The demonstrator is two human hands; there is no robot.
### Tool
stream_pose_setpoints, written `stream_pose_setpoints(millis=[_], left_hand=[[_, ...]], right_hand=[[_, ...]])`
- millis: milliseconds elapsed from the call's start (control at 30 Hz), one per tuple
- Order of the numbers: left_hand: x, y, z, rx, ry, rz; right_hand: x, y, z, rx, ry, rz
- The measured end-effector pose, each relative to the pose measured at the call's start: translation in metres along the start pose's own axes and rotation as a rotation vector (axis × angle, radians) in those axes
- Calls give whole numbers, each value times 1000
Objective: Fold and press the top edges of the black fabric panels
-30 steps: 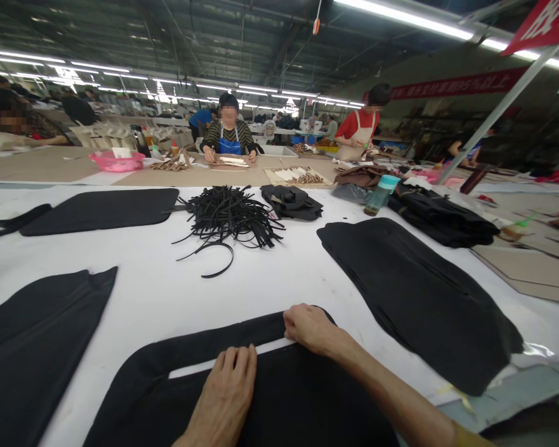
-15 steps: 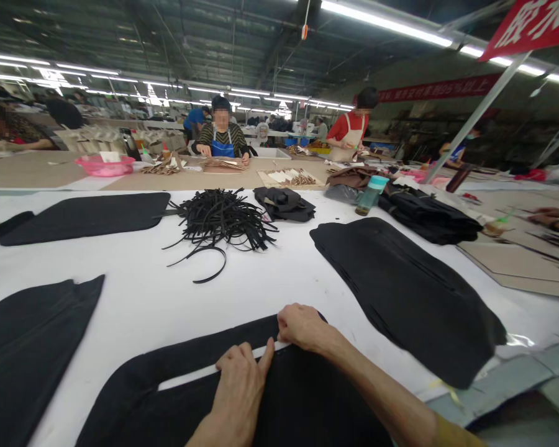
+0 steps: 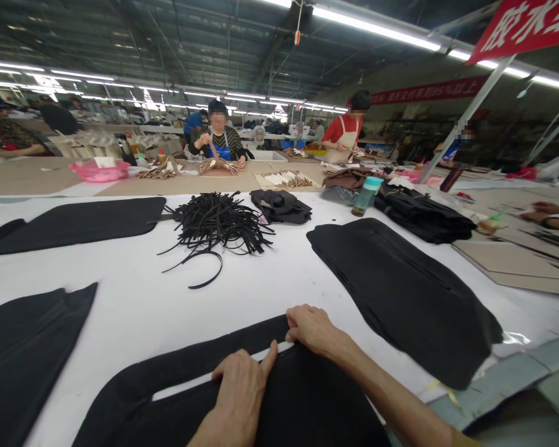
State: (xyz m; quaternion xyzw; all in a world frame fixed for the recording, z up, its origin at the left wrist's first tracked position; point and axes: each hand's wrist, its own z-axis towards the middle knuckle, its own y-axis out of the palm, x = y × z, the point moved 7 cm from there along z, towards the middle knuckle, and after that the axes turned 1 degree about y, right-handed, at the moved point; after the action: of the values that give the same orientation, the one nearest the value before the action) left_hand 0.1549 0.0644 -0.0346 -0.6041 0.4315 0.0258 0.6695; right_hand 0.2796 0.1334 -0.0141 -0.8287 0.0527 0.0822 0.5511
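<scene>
A black leather-like panel (image 3: 181, 355) with rounded corners lies on the white tabletop right in front of me. Along it runs a long narrow slot, white inside (image 3: 184, 386). My left hand (image 3: 242, 391) presses down beside the slot, thumb stretched apart from its bent fingers. Farther right, my right hand (image 3: 312, 326) has its fingers closed on the panel at the slot's right end, near the top edge. The fingertips of the right hand are partly hidden.
Another black panel (image 3: 23, 347) lies at left, and a black panel stack (image 3: 400, 292) at right. Beyond are a heap of black strips (image 3: 218, 223), folded black pieces (image 3: 282, 206) and a bottle with a turquoise lid (image 3: 367, 195). Co-workers sit or stand across the tables.
My right hand has slid slightly right along the slot, baring more white at its right end. The left hand stays nearly in place. Across the table, a co-worker's hand has lifted a brown strip.
</scene>
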Motion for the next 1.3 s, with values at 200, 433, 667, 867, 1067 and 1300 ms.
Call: stream_pose_setpoints(millis=[200,433,667,867,1067,1300], left_hand=[[1,2,2,20,12,-45],[0,1,1,20,12,-163],[-8,5,-6,126,-11,-251],[-43,22,-25,112,-38,-472],[-62,76,-64,163,-87,-466],[-67,57,-87,395,-123,-510]], right_hand=[[12,-2,-1,56,9,45],[-8,0,-12,175,-36,131],[-10,18,-7,134,26,145],[-8,14,-4,98,68,143],[-8,15,-14,160,37,123],[-47,19,-42,383,-77,-123]])
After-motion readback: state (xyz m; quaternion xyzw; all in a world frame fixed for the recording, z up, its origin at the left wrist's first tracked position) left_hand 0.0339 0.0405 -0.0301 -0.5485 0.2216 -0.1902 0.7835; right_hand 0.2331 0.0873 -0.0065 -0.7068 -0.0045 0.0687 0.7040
